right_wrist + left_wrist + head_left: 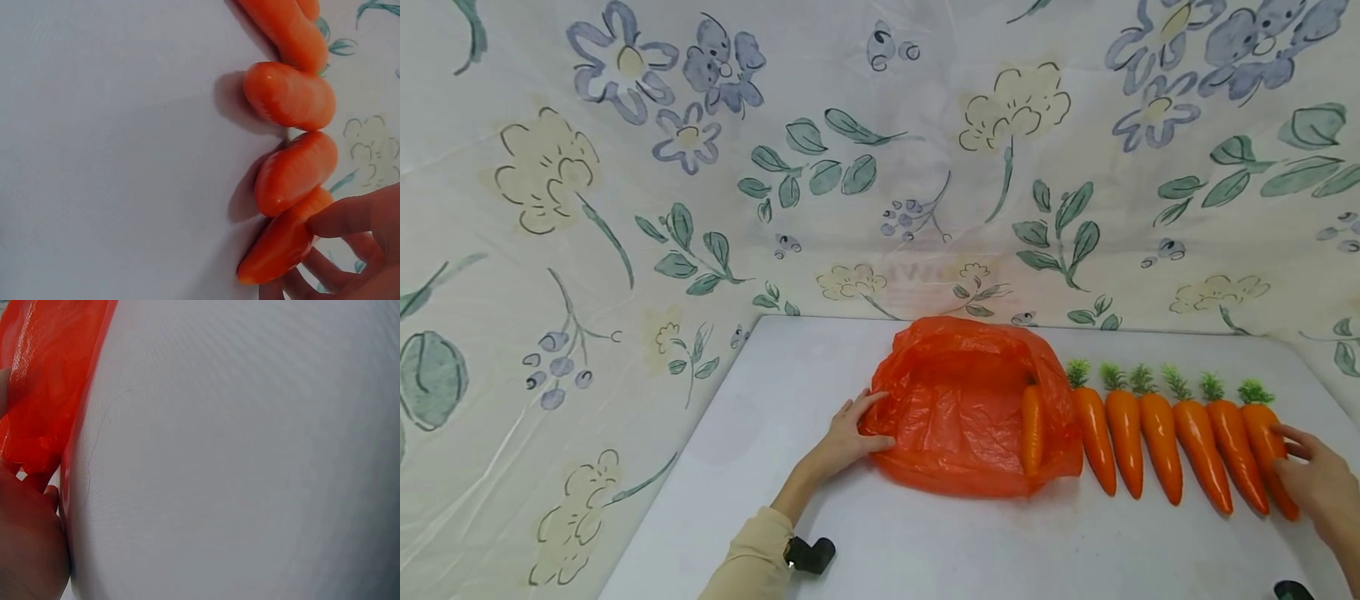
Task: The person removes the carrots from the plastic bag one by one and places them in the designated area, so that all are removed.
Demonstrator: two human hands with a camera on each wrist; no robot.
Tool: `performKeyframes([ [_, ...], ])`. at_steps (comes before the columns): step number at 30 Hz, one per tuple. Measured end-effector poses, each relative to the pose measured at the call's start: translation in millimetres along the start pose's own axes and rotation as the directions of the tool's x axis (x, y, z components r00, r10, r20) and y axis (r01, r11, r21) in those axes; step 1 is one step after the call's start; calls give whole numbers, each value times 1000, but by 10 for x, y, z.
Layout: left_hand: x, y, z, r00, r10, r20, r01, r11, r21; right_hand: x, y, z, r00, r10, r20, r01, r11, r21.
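A red plastic bag [955, 417] lies on the white table with its mouth toward me. Inside it, on the right, one orange carrot [1033, 429] rests. At the bag's left rim my left hand [842, 437] holds the plastic between thumb and fingers; the left wrist view catches only part of that hand [28, 537]. To the bag's right, several glossy, artificial-looking carrots [1161, 450] with green tufts lie in a row, tips toward me. My right hand [1318, 479] grips the rightmost carrot [1262, 442], thumb on one side and fingers on the other in the right wrist view.
The white table [1000, 550] ends at the back against a floral-patterned sheet [880, 183], which also hangs along the left side. A black strapped device [811, 555] sits on the left wrist. The neighbouring carrot [1236, 454] lies close beside the gripped one.
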State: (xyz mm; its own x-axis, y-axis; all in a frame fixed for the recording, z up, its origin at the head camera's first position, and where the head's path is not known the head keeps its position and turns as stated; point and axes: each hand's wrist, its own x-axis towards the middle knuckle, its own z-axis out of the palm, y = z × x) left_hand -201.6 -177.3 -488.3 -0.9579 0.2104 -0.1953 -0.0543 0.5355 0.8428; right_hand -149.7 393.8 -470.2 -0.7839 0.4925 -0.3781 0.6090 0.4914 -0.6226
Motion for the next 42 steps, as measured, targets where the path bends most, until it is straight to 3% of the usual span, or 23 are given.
performKeyframes([
  [13, 20, -19, 0, 1000, 18, 9, -18, 1000, 3, 64, 35, 9, 1000, 1, -15, -1, 1000, 12],
  [31, 26, -12, -5, 1000, 17, 9, -17, 1000, 2, 160, -2, -49, 991, -133, -32, 132, 991, -20],
  [35, 24, -19, -9, 1000, 16, 12, -16, 1000, 11, 311, 71, 11, 975, -217, -42, 214, 975, -63],
  [39, 31, -29, -7, 1000, 19, 13, -19, 1000, 17, 514, 168, 63, 941, -331, -62, 323, 939, -115],
  [42, 32, -28, -2, 1000, 19, 13, -19, 1000, 17, 592, 177, 83, 925, -374, -72, 365, 924, -113],
])
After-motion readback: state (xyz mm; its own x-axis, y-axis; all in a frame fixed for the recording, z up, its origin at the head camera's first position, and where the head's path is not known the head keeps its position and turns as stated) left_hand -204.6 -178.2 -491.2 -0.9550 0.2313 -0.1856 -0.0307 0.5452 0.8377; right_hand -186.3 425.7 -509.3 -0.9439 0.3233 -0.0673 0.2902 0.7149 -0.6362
